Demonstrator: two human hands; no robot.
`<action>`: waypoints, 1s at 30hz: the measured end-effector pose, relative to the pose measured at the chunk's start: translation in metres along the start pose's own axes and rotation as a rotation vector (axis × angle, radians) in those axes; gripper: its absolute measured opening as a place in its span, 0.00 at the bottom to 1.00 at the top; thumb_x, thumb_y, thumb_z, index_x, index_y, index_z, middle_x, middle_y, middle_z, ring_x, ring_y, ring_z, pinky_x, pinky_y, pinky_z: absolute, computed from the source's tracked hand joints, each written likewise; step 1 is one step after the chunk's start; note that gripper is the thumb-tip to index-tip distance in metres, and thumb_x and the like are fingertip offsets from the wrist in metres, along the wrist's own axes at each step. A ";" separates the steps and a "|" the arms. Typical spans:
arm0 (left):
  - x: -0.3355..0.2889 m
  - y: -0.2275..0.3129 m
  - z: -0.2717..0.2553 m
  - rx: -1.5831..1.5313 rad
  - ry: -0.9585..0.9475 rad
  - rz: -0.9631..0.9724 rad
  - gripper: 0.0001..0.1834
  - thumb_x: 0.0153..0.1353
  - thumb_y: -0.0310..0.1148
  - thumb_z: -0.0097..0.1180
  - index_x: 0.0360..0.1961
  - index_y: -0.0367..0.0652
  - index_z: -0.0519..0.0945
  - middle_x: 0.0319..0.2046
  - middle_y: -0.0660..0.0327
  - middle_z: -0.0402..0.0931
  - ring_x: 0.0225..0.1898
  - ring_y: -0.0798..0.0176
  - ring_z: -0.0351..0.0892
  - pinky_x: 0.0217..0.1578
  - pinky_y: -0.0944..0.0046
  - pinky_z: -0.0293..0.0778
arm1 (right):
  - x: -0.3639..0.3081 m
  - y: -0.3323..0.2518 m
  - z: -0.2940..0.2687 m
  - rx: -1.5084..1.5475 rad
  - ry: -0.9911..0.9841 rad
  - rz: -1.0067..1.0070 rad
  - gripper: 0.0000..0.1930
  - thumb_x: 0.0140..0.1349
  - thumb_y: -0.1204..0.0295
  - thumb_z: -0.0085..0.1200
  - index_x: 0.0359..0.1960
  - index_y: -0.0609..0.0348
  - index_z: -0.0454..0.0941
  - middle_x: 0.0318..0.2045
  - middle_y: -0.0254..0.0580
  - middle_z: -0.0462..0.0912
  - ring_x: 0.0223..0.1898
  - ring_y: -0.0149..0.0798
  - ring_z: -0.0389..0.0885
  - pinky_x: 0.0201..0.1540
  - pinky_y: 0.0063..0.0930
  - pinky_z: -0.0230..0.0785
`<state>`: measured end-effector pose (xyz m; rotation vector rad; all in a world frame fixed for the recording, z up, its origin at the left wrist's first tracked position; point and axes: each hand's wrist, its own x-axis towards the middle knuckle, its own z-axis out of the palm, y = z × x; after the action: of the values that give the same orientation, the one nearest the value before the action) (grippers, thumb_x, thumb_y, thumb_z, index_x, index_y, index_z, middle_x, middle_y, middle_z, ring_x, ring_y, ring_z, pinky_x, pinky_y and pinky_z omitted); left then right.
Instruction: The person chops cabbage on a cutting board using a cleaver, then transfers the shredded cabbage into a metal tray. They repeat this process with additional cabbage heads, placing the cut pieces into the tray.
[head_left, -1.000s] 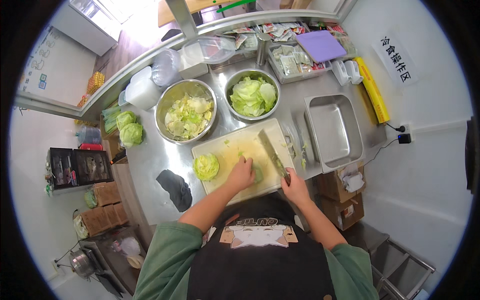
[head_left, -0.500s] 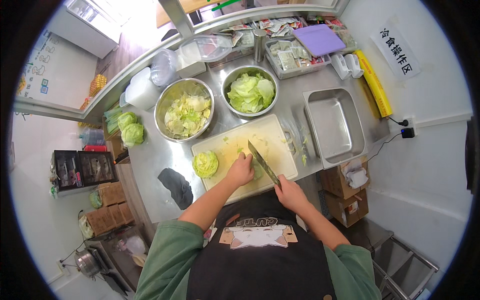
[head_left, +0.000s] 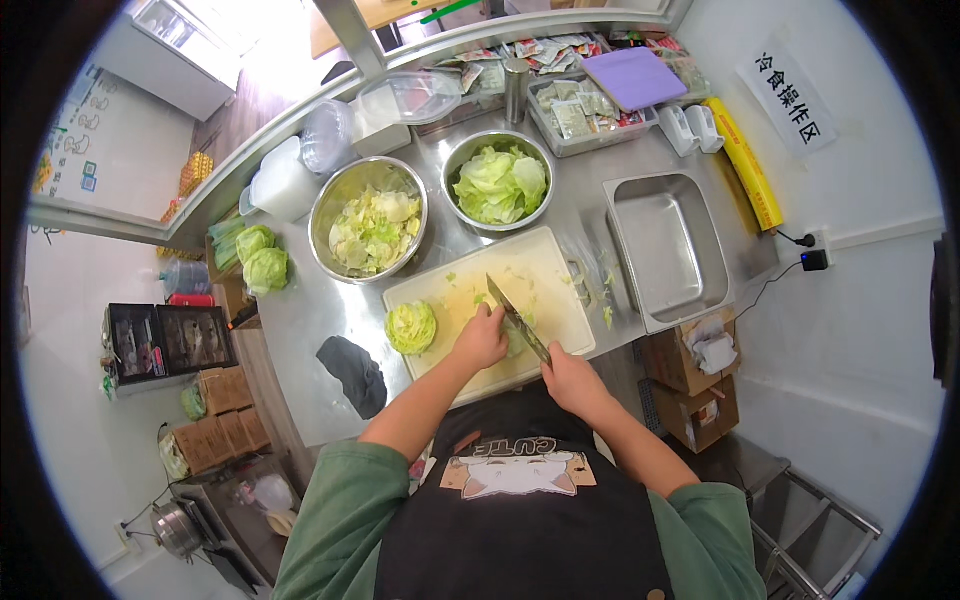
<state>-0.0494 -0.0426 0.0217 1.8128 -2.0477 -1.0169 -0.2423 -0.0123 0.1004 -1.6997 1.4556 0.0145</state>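
Note:
My right hand [head_left: 576, 382] is closed round the handle of a kitchen knife [head_left: 517, 318], its blade pointing away and to the left over a cream cutting board [head_left: 555, 275]. Right beside the blade, my left hand [head_left: 482, 340] has its fingers curled down against a pale green piece of lettuce [head_left: 515, 345], mostly hidden by the hand and knife. At the board's left side sits a larger cut head of lettuce [head_left: 410, 328]. Small green scraps are scattered over the board.
Behind the board stand a steel bowl of chopped lettuce [head_left: 372, 228] and a steel bowl of lettuce leaves [head_left: 500, 187]. A steel pan [head_left: 668, 250] lies to the right. A dark cloth [head_left: 352, 375] and whole lettuces [head_left: 265, 270] are on the left.
The knife's tip has shifted slightly left and nearer my left fingers, and my right hand has moved a little left with it. My left hand has stayed nearly in place.

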 end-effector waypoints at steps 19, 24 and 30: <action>0.000 -0.015 0.013 0.020 0.018 0.058 0.20 0.47 0.28 0.52 0.44 0.37 0.68 0.37 0.42 0.66 0.35 0.39 0.74 0.37 0.47 0.73 | 0.032 0.026 0.064 0.045 0.176 -0.062 0.12 0.62 0.69 0.47 0.36 0.65 0.62 0.25 0.67 0.76 0.31 0.67 0.74 0.33 0.56 0.66; -0.004 -0.013 0.007 -0.038 0.037 0.070 0.17 0.47 0.27 0.51 0.41 0.34 0.68 0.36 0.40 0.66 0.35 0.36 0.72 0.37 0.46 0.72 | 0.023 -0.001 0.021 0.002 0.120 -0.106 0.12 0.62 0.69 0.47 0.37 0.65 0.62 0.25 0.67 0.76 0.31 0.67 0.75 0.34 0.56 0.66; -0.001 -0.014 0.009 -0.029 0.055 0.108 0.17 0.45 0.27 0.51 0.39 0.35 0.69 0.36 0.42 0.67 0.35 0.39 0.73 0.37 0.48 0.72 | 0.019 0.008 0.037 0.032 0.105 -0.048 0.12 0.62 0.69 0.47 0.36 0.66 0.62 0.25 0.68 0.76 0.31 0.67 0.75 0.34 0.56 0.66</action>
<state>-0.0431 -0.0381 0.0065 1.6777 -2.0624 -0.9513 -0.2242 -0.0045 0.0629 -1.7313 1.4838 -0.1250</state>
